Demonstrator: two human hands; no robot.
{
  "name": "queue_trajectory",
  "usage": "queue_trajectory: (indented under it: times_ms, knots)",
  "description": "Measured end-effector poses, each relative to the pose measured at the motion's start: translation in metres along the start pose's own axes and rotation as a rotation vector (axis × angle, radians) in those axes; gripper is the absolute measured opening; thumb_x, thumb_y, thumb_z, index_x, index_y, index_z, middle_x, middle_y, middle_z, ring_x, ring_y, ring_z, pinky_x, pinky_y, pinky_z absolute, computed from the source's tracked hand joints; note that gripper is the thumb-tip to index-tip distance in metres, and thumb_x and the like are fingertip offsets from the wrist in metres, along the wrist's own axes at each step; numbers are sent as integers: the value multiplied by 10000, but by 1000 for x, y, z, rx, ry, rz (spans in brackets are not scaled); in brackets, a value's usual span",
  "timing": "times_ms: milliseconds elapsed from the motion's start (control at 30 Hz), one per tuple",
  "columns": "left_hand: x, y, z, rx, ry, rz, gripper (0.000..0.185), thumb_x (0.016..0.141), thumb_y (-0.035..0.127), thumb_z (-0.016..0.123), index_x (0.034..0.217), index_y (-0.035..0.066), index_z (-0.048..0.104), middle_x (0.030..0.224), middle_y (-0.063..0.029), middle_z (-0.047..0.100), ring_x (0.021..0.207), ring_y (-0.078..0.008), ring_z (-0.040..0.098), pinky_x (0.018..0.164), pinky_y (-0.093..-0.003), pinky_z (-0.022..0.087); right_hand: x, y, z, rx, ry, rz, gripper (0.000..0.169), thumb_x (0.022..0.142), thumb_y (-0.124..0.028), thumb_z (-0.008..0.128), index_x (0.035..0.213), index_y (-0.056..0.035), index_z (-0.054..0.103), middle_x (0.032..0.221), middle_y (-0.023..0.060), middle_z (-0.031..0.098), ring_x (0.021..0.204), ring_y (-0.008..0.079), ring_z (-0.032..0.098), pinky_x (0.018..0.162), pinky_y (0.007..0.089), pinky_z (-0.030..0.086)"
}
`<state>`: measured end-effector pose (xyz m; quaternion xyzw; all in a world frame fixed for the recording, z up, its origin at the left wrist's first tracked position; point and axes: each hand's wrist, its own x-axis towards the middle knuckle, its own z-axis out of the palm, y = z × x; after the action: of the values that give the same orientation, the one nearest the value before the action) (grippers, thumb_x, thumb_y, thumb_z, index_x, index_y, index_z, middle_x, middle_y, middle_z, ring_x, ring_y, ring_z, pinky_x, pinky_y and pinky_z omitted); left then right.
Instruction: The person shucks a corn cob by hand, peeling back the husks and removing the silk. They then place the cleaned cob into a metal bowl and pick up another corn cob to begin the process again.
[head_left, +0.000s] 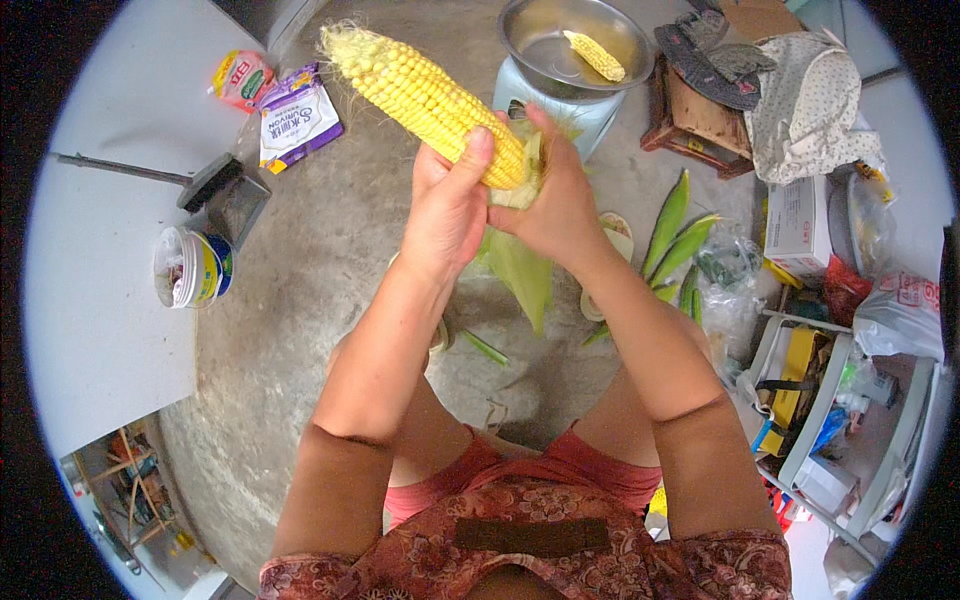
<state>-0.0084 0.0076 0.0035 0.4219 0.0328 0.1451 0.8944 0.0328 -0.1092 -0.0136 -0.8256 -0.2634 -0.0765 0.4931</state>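
My left hand (450, 195) grips a large ear of yellow corn (427, 97) near its base, thumb along the kernels. The ear tilts up to the left, its silk-covered tip (341, 49) farthest from me. Around the base, my right hand (551, 199) grasps the pale green husk (525, 277), which hangs down below the hands. Beyond them, a smaller bare ear of corn (596, 56) lies in a steel basin (525, 45) on a light blue stand (517, 86). Part of the husk is hidden behind my fingers.
Green husk leaves (667, 217) lie on the concrete floor (300, 277) at right, beside clear plastic bags (727, 277). A husk piece (486, 348) lies between my feet. Left are a dustpan (240, 206), brush and plastic bucket (195, 268). A wooden stool (701, 124) and shelf rack (810, 405) stand right.
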Motion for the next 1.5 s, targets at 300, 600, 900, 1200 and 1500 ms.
queue_trajectory:
  times_ms: [300, 600, 900, 1200, 1500]
  knots:
    - [4, 4, 0, 85, 74, 45, 400, 852, 256, 653, 1114, 3, 490, 1096, -123, 587, 1030, -224, 558, 920, -369, 443, 6, -20, -6, -182, -170, 233, 552, 598, -314, 743, 1030, -77, 494, 848, 180, 652, 792, 391, 633, 704, 455, 502]
    - [15, 26, 13, 190, 202, 95, 252, 805, 182, 651, 944, 12, 527, 808, -103, 601, 736, -205, 609, 663, -336, 522, 4, -37, 3, -143, -117, 144, 550, 593, -360, 749, 950, -30, 491, 732, 194, 635, 711, 384, 639, 620, 468, 501]
    - [24, 31, 8, 79, 224, -194, 242, 758, 153, 679, 872, -19, 553, 748, -95, 588, 656, -174, 584, 598, -300, 495, -6, -41, 10, -147, -157, 274, 541, 598, -256, 761, 993, -5, 490, 810, 209, 638, 778, 385, 636, 661, 433, 506]
    - [29, 26, -8, 109, 166, -259, 248, 772, 185, 680, 912, 23, 555, 760, -79, 597, 641, -176, 585, 592, -305, 497, -12, -33, 18, -112, -147, 216, 540, 606, -239, 769, 1013, -2, 505, 858, 178, 655, 811, 332, 656, 695, 391, 516]
    - [20, 19, -22, 117, 11, -178, 442, 792, 280, 699, 1056, -20, 511, 947, -134, 595, 893, -215, 583, 802, -334, 484, 1, -28, 1, -340, -233, 214, 582, 607, -312, 758, 1060, -41, 513, 877, 171, 653, 815, 335, 647, 698, 409, 511]
